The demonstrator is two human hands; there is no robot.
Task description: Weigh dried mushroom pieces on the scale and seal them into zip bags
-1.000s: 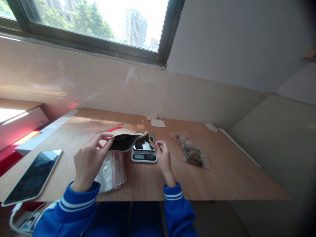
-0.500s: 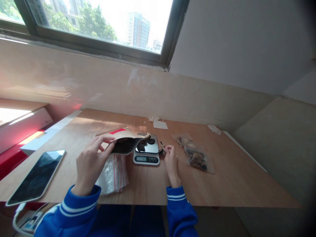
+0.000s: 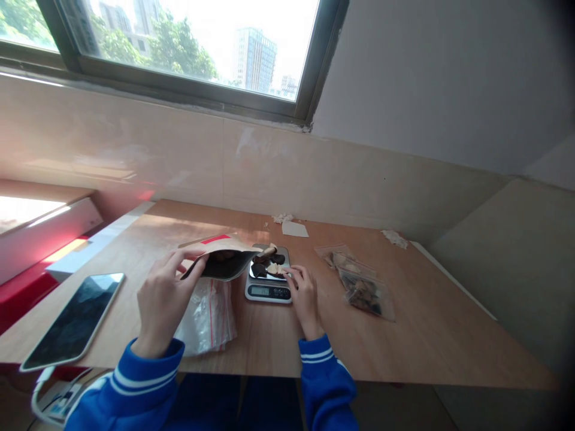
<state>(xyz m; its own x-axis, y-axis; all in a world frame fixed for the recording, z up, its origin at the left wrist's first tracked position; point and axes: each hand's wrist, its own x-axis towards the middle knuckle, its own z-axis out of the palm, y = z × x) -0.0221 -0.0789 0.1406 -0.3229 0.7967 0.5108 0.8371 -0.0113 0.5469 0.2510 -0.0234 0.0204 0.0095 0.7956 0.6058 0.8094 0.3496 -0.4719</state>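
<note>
Right hand (image 3: 306,296), back at the scale (image 3: 269,293), seemingly pinches a pale piece (image 3: 275,269); left hand (image 3: 165,293) grips a pouch (image 3: 229,266).

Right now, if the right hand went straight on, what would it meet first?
Likely the pale piece at the scale, if the right hand isn't already holding it; otherwise the dark pieces just past it. Depth is unclear.
</note>
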